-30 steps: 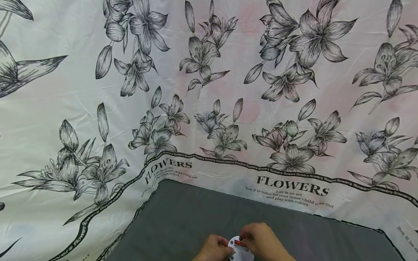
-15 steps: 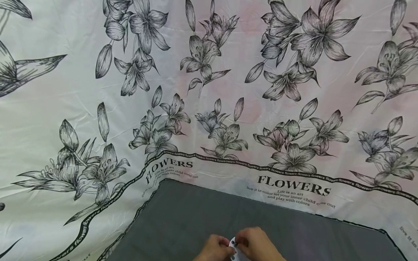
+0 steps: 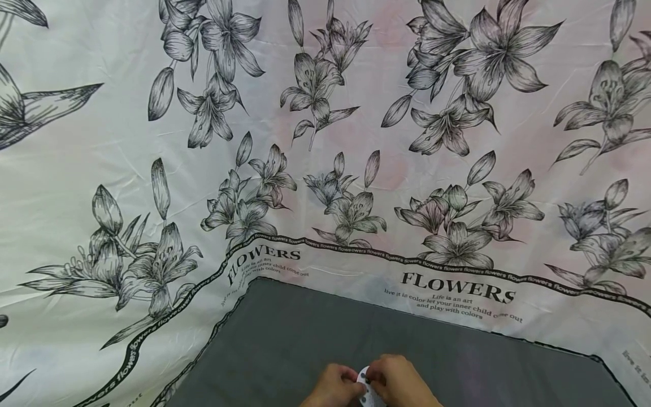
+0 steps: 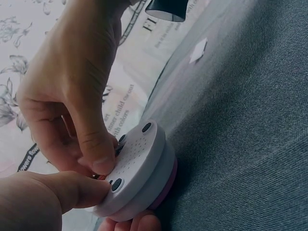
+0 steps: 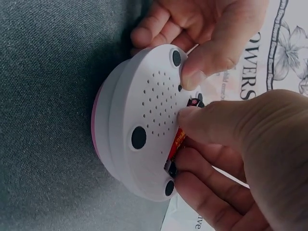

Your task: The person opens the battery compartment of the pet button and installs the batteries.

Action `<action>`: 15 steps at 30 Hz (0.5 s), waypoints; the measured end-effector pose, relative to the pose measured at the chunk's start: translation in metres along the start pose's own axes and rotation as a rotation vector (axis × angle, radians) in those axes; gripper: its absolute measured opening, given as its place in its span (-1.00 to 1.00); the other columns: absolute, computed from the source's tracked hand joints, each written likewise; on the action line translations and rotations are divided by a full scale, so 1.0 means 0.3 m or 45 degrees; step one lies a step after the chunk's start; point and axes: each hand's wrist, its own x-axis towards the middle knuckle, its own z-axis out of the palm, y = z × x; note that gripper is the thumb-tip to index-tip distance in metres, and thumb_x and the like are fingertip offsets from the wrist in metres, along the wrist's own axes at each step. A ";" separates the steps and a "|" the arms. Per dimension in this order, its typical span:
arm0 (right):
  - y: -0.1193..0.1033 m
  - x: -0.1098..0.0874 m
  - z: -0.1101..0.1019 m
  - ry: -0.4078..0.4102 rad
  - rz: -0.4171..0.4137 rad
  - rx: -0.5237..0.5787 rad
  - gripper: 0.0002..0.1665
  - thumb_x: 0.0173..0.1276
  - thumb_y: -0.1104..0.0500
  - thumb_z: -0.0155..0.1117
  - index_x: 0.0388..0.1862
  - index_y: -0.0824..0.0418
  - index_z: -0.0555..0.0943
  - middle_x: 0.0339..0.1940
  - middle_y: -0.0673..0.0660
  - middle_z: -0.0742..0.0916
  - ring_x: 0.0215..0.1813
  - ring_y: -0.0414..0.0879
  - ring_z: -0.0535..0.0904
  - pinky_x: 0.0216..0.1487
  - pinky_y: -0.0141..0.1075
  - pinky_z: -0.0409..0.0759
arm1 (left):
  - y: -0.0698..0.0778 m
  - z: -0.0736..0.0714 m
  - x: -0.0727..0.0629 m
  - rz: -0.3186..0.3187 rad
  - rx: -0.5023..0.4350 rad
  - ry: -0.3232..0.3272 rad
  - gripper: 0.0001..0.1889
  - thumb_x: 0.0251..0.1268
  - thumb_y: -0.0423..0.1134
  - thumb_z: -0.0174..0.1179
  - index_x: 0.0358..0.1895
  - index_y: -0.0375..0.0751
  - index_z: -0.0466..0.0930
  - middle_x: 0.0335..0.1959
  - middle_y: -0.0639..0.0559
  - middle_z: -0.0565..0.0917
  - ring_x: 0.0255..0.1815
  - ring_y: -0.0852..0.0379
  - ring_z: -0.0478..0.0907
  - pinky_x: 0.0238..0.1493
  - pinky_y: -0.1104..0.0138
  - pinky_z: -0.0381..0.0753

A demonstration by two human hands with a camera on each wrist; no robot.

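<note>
A round white device with a pink lower rim stands on edge on the grey cloth, its underside showing speaker holes and dark rubber feet. My left hand grips it at the rim, thumb on the underside and fingers behind. In an open slot in that underside lies a red battery with yellow lettering. My right hand pinches at this battery, thumb on the slot's edge and fingertips along the other side. In the left wrist view, the right hand's thumb and fingers hide most of the slot.
Grey cloth covers the surface under the device. A white flower-printed sheet rises behind and at the left. A small white flat piece lies on the grey cloth, and a dark rounded object shows at the top of the left wrist view.
My right hand has moved slightly left and down over the slot, covering the red battery that showed in the head view a second ago. The left hand keeps its grip.
</note>
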 end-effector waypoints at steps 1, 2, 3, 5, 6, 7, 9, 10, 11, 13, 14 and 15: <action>0.001 -0.002 -0.001 0.005 -0.001 0.008 -0.81 0.34 0.35 0.52 -0.29 0.04 0.85 -0.36 -0.18 0.77 -0.31 -0.42 0.54 -0.31 -0.34 0.57 | 0.001 -0.001 0.000 -0.004 -0.006 -0.005 -0.90 0.38 -0.35 0.33 -0.16 -0.31 0.76 -0.36 0.00 0.81 -0.32 0.14 0.73 -0.23 0.24 0.70; 0.002 -0.005 -0.004 0.015 -0.005 0.007 -0.82 0.34 0.35 0.52 -0.29 0.04 0.85 -0.37 -0.19 0.77 -0.31 -0.43 0.54 -0.32 -0.35 0.57 | 0.000 -0.001 0.001 -0.009 -0.009 -0.010 -0.90 0.38 -0.35 0.33 -0.15 -0.31 0.76 -0.36 -0.01 0.81 -0.32 0.14 0.74 -0.23 0.24 0.70; 0.003 -0.007 -0.007 0.026 -0.010 0.000 -0.83 0.35 0.33 0.52 -0.29 0.04 0.85 -0.37 -0.19 0.75 -0.32 -0.43 0.53 -0.33 -0.35 0.56 | 0.000 -0.002 0.002 -0.013 -0.011 -0.015 -0.90 0.39 -0.35 0.32 -0.15 -0.31 0.76 -0.35 -0.01 0.82 -0.31 0.13 0.74 -0.22 0.23 0.71; 0.007 -0.011 -0.016 0.047 -0.005 -0.024 -0.87 0.37 0.30 0.52 -0.26 0.05 0.84 -0.38 -0.18 0.74 -0.33 -0.41 0.53 -0.34 -0.35 0.55 | -0.001 -0.003 0.005 -0.022 -0.009 -0.021 -0.90 0.39 -0.35 0.32 -0.15 -0.30 0.76 -0.35 -0.01 0.82 -0.30 0.14 0.75 -0.22 0.24 0.71; 0.007 -0.013 -0.022 0.059 0.005 -0.042 -0.90 0.38 0.28 0.52 -0.25 0.07 0.83 -0.37 -0.17 0.73 -0.33 -0.39 0.54 -0.34 -0.34 0.55 | -0.002 -0.004 0.007 -0.023 -0.008 -0.024 -0.90 0.39 -0.35 0.32 -0.15 -0.30 0.76 -0.35 -0.01 0.82 -0.30 0.14 0.76 -0.22 0.24 0.71; 0.008 -0.015 -0.028 0.068 0.029 -0.054 -0.93 0.40 0.26 0.51 -0.23 0.08 0.83 -0.36 -0.16 0.74 -0.33 -0.37 0.55 -0.34 -0.33 0.56 | -0.001 -0.005 0.008 -0.027 -0.009 -0.026 -0.90 0.39 -0.34 0.33 -0.15 -0.30 0.76 -0.35 -0.01 0.82 -0.30 0.14 0.76 -0.23 0.25 0.71; 0.008 -0.016 -0.039 0.077 0.091 -0.074 -0.96 0.43 0.20 0.51 -0.19 0.13 0.83 -0.34 -0.13 0.75 -0.32 -0.31 0.60 -0.33 -0.29 0.58 | -0.002 -0.005 0.009 -0.034 -0.006 -0.028 -0.91 0.40 -0.34 0.33 -0.15 -0.28 0.76 -0.35 -0.01 0.82 -0.30 0.13 0.77 -0.23 0.25 0.71; 0.007 -0.015 -0.043 0.074 0.141 -0.070 -0.93 0.45 0.18 0.50 -0.17 0.15 0.83 -0.32 -0.10 0.76 -0.30 -0.27 0.63 -0.30 -0.27 0.61 | -0.001 -0.006 0.010 -0.039 -0.010 -0.031 -0.91 0.40 -0.34 0.34 -0.15 -0.28 0.76 -0.36 -0.01 0.82 -0.31 0.13 0.77 -0.24 0.25 0.71; 0.004 -0.015 -0.046 0.067 0.202 -0.058 -0.89 0.46 0.15 0.50 -0.17 0.17 0.83 -0.32 -0.09 0.77 -0.30 -0.25 0.64 -0.30 -0.25 0.61 | -0.002 -0.005 0.009 -0.043 -0.013 -0.030 -0.91 0.40 -0.34 0.34 -0.15 -0.28 0.76 -0.36 -0.02 0.82 -0.31 0.12 0.78 -0.24 0.25 0.71; -0.003 -0.013 -0.045 0.052 0.342 -0.027 -0.82 0.48 0.07 0.49 -0.17 0.18 0.82 -0.35 -0.06 0.75 -0.33 -0.18 0.62 -0.32 -0.21 0.58 | -0.001 -0.004 0.008 -0.047 -0.014 -0.031 -0.91 0.41 -0.34 0.34 -0.15 -0.29 0.76 -0.36 -0.03 0.83 -0.31 0.11 0.78 -0.25 0.24 0.71; -0.008 -0.012 -0.041 0.040 0.418 -0.007 -0.78 0.49 0.02 0.49 -0.18 0.17 0.81 -0.36 -0.06 0.74 -0.34 -0.17 0.60 -0.33 -0.19 0.56 | 0.000 -0.003 0.007 -0.045 -0.013 -0.030 -0.91 0.41 -0.35 0.34 -0.15 -0.29 0.76 -0.36 -0.03 0.83 -0.31 0.11 0.78 -0.25 0.25 0.71; -0.012 -0.011 -0.036 0.028 0.491 0.010 -0.75 0.49 -0.02 0.49 -0.20 0.16 0.81 -0.39 -0.06 0.72 -0.35 -0.15 0.58 -0.33 -0.18 0.53 | 0.000 -0.001 0.005 -0.040 -0.013 -0.028 -0.92 0.41 -0.35 0.34 -0.15 -0.30 0.76 -0.36 -0.03 0.83 -0.31 0.11 0.79 -0.24 0.25 0.72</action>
